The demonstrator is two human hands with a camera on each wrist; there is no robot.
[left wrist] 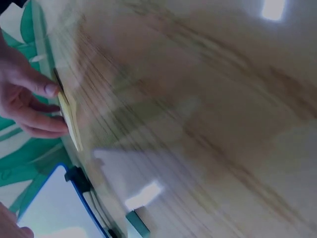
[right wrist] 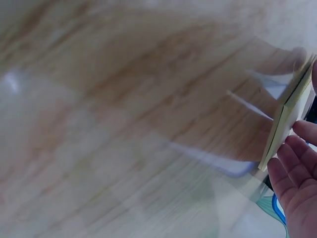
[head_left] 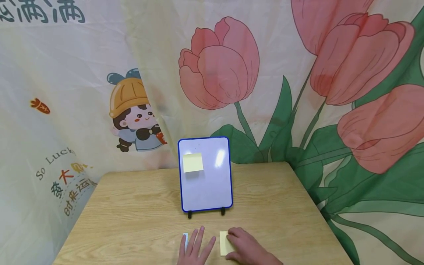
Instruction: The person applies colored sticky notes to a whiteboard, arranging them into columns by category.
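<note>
My right hand grips a yellow sticky note pad near the table's front, thumb on the near side and fingers on the far side. In the left wrist view the pad stands out between that thumb and fingers; in the right wrist view its layered edge shows beside the fingertips. My left hand lies to the left of the pad, fingers straight and spread. Beside and partly under its fingers is a narrow light blue piece, mostly hidden.
Behind the hands a blue-framed whiteboard stands on black feet. A yellow sticky note is stuck to its upper left. The wooden table reaches back to a fabric backdrop printed with tulips.
</note>
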